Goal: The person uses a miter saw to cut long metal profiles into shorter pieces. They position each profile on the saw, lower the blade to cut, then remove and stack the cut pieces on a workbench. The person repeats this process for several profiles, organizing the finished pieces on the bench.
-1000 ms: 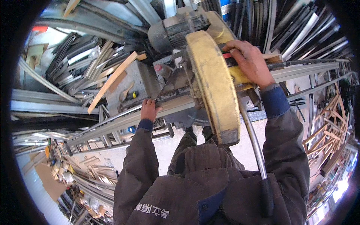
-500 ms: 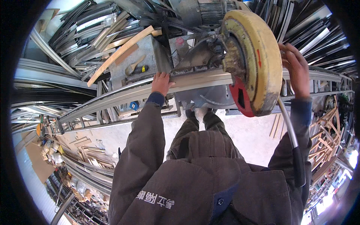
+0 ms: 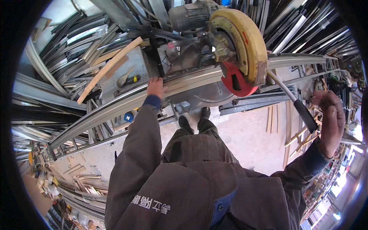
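Note:
A long pale metal profile (image 3: 191, 80) lies across the saw bench, passing under the yellow blade guard (image 3: 251, 46) of a cut-off saw. My left hand (image 3: 156, 86) grips the profile left of the blade, its fingers over the top. A red lower guard (image 3: 238, 83) hangs below the yellow one. The saw's lever, with its black handle (image 3: 305, 116), slants down to the right. Beside that handle my right hand (image 3: 331, 119) is raised, apart from it, with loosely bent fingers and nothing visible in them.
A wooden strip (image 3: 111, 69), a brush (image 3: 124, 76) and a yellow-black tape measure (image 3: 133, 79) lie on the bench at left. A blue tape measure (image 3: 128, 117) sits nearer me. Stacked metal offcuts (image 3: 84, 34) crowd the back; dark profiles (image 3: 257, 102) lie low at right.
My right hand has left the profile's right side and come back and outward to beside the black handle. My left hand stays on the profile. The whole view has shifted.

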`<action>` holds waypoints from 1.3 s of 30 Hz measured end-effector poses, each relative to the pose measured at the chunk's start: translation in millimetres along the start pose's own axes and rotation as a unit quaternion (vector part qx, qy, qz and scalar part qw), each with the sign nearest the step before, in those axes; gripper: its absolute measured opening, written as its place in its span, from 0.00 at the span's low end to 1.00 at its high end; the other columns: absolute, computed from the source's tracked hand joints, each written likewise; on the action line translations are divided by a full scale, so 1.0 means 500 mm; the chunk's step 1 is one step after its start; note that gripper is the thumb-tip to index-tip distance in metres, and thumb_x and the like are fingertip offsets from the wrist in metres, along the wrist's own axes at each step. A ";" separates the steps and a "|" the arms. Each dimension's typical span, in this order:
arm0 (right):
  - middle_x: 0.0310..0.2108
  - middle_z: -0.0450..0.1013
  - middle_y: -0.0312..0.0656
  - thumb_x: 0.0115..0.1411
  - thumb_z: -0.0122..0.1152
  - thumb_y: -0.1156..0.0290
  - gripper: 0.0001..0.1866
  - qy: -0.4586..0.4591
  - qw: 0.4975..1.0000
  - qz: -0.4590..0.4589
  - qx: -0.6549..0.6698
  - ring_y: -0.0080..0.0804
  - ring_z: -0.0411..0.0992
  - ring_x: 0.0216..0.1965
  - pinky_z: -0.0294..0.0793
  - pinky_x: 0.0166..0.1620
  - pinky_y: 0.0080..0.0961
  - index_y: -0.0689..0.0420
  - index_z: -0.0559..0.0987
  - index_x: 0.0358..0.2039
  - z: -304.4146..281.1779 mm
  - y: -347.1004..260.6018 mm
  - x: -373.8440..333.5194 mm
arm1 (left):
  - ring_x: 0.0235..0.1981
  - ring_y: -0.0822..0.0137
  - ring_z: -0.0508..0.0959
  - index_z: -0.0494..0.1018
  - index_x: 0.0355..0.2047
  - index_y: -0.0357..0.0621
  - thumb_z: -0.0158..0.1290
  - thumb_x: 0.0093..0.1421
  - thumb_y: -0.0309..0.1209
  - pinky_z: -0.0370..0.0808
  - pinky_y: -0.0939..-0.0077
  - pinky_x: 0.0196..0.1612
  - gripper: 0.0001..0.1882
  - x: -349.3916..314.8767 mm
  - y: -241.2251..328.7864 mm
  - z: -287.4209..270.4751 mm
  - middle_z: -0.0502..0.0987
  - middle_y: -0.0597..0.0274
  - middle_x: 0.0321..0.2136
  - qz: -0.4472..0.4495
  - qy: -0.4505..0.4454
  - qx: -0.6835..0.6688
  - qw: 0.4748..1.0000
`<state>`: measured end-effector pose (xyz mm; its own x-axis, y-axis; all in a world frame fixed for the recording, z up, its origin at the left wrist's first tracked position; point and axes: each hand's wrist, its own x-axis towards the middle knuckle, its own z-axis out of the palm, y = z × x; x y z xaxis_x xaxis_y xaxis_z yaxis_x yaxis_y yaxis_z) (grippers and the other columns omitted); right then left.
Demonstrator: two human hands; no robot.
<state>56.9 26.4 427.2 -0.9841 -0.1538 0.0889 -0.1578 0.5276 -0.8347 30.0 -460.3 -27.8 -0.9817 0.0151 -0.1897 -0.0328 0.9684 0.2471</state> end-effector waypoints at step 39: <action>0.46 0.74 0.47 0.69 0.52 0.64 0.26 0.006 0.990 0.140 -0.015 0.30 0.72 0.49 0.68 0.56 0.25 0.69 0.67 0.60 0.045 0.051 0.023 | 0.42 0.44 0.80 0.80 0.34 0.42 0.55 0.54 0.53 0.77 0.52 0.43 0.24 -0.949 -0.113 0.393 0.81 0.44 0.38 -0.356 -0.217 -0.387 0.822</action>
<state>43.4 19.2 394.5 -0.9904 0.0125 -0.1375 0.1199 0.5722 -0.8113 534.6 -473.3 -138.3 -0.5081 -0.2366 -0.8282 -0.8448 0.3242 0.4257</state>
